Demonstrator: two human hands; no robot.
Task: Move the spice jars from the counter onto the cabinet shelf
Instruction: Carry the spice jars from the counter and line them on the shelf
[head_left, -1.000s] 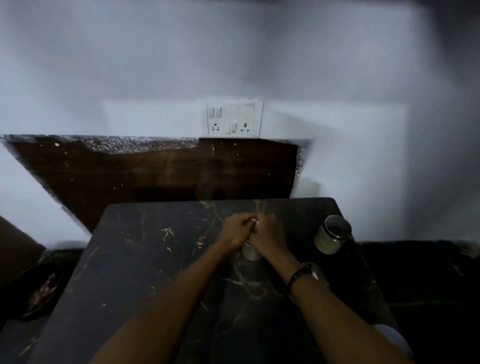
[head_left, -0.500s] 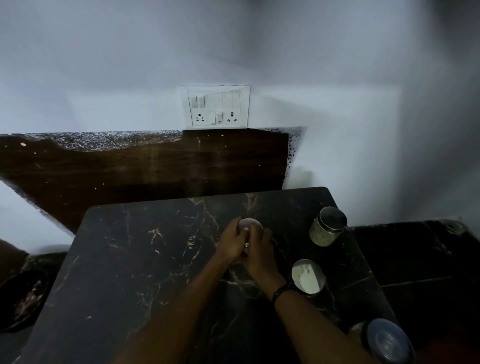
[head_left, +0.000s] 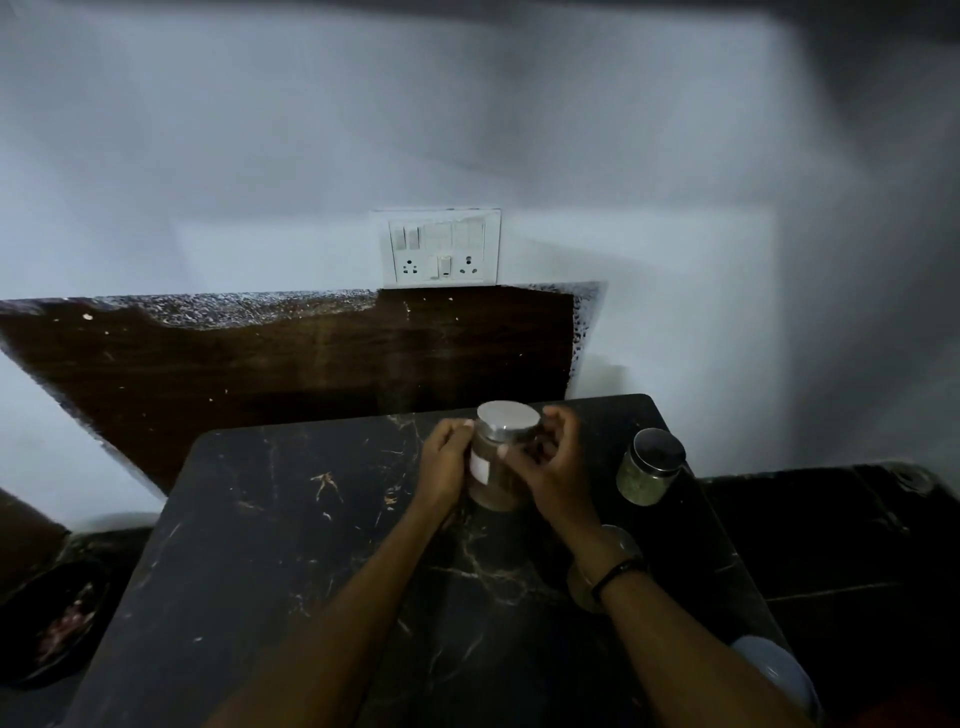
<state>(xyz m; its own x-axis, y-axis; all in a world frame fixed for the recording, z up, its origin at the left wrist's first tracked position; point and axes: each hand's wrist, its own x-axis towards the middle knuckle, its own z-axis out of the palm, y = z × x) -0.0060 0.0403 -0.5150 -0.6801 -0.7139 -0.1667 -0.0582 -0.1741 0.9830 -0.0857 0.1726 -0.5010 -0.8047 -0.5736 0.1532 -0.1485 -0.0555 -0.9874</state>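
Spice jar (head_left: 497, 457) with brown powder, a silver lid and a white label sits between both hands above the far middle of the dark marbled tabletop (head_left: 291, 545); whether its base touches the surface cannot be told. The left hand (head_left: 441, 467) lies against the jar's left side with straight fingers (head_left: 460, 427) reaching up to the lid's rim. The right hand (head_left: 553, 467) wraps the jar's right side, its fingers curled round the glass below the lid and the thumb across the front by the label. A dark band (head_left: 618, 571) circles the right wrist.

To the right, near the tabletop's right edge, stands a second jar (head_left: 649, 467) with greenish contents and a dark lid, apart from the hands. Another round jar (head_left: 587, 577) shows partly under the right wrist. A pale round lid (head_left: 774, 675) peeks out by the right forearm. Behind the tabletop a dark wooden board (head_left: 285, 364) leans on the white wall, below a switch and socket plate (head_left: 441, 249).
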